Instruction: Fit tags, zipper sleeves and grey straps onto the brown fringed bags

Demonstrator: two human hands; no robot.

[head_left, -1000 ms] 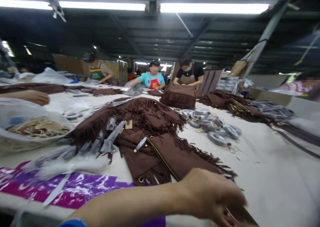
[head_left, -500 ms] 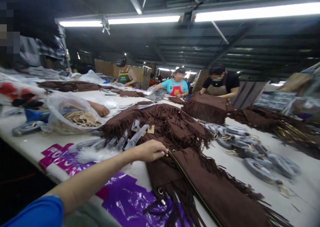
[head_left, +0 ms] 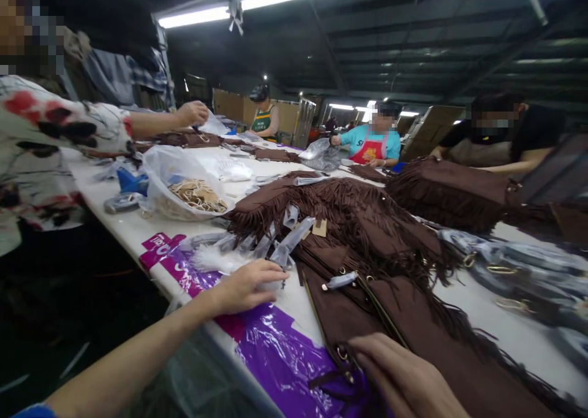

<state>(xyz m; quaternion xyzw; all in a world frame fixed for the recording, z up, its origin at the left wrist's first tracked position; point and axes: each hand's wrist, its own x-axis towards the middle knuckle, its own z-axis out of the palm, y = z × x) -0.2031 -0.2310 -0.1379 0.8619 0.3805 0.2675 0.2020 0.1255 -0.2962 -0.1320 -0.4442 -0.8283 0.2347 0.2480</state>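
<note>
My left hand (head_left: 250, 286) is over the table's near edge, just below several clear plastic-wrapped pieces (head_left: 291, 243). Its fingers reach forward, slightly bent and apart; a small dark spot shows by the fingertips. My right hand (head_left: 407, 375) is low in the view, fingers stretched over a dark brown fringed bag (head_left: 427, 332) beside a metal ring; its palm side is hidden. The bag has a gold-coloured zipper edge and long fringe. On it lies a small plastic-wrapped piece (head_left: 340, 281). More fringed brown bags (head_left: 340, 203) are heaped behind, with a tan tag (head_left: 320, 227) among them.
Purple printed plastic (head_left: 285, 357) covers the table's near edge. A clear bag (head_left: 160, 185) of corded tan tags stands at left. Wrapped coiled straps (head_left: 528, 271) with gold clasps lie at right. A person in a flowered sleeve (head_left: 92, 121) reaches across at left; other people work opposite.
My left hand has left the zipper end and moved left toward the plastic-wrapped pieces. My right hand has come into view over the bag. The view has turned left; the flowered-sleeve arm is raised.
</note>
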